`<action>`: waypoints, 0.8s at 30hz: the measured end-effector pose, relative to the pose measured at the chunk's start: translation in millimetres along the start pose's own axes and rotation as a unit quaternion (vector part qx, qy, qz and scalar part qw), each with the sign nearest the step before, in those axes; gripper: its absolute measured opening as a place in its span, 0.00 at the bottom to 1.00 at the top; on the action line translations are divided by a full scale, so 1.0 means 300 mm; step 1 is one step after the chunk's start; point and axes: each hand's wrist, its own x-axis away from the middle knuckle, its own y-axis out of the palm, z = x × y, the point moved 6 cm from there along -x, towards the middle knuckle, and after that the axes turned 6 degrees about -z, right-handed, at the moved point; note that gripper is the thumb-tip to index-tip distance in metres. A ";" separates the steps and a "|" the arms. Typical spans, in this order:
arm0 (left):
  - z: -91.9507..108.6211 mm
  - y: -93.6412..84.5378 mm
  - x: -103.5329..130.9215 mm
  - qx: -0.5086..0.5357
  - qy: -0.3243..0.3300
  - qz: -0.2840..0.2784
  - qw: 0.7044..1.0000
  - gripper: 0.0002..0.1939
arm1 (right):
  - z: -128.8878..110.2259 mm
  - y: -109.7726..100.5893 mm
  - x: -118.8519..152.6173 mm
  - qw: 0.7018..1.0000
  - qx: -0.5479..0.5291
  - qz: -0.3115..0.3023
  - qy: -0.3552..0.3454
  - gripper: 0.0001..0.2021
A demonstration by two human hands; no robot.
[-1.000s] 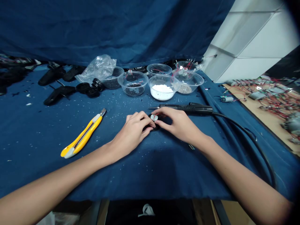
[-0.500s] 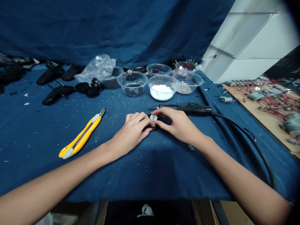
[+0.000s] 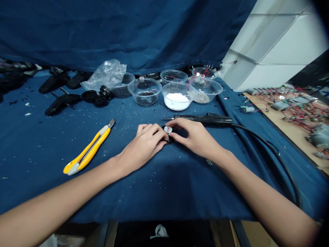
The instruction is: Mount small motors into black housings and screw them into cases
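Note:
On the blue cloth in front of me lies a small round black part [image 3: 169,140] with a silvery disc [image 3: 168,129] and red wires on it. My left hand [image 3: 147,142] grips its left side, fingers curled down over it. From the right, my right hand [image 3: 192,135] pinches at the same part between thumb and fingers. The fingers hide much of it. Just behind the right hand rests a black electric screwdriver [image 3: 216,120], its bit pointing left. A yellow utility knife [image 3: 88,149] lies left of my left hand.
Several clear plastic bowls stand behind, one with white material [image 3: 177,102], another with small black pieces [image 3: 146,98]. Black plastic parts [image 3: 61,103] and a plastic bag [image 3: 105,75] are at back left. Wired motors [image 3: 295,103] cover a board at right. The screwdriver's cable [image 3: 272,154] curves along the right.
Both hands stay at the round black part with almost no movement. The left fingertips have shifted slightly, and a little more of the part shows between the hands.

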 end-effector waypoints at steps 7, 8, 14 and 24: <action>0.016 -0.006 -0.005 -0.044 0.005 0.007 0.999 0.08 | -0.003 0.003 -0.002 1.000 -0.002 0.000 -0.003 0.12; 0.019 -0.006 -0.006 -0.051 0.008 0.007 0.999 0.09 | -0.003 0.003 -0.002 1.000 -0.002 0.000 -0.003 0.12; 0.034 -0.016 -0.011 -0.115 0.034 -0.010 0.993 0.10 | -0.001 0.001 -0.001 1.000 0.001 -0.002 -0.005 0.12; 0.042 -0.024 0.012 -0.173 0.126 -0.035 0.976 0.11 | 0.006 -0.033 0.019 1.000 -0.017 -0.004 0.017 0.19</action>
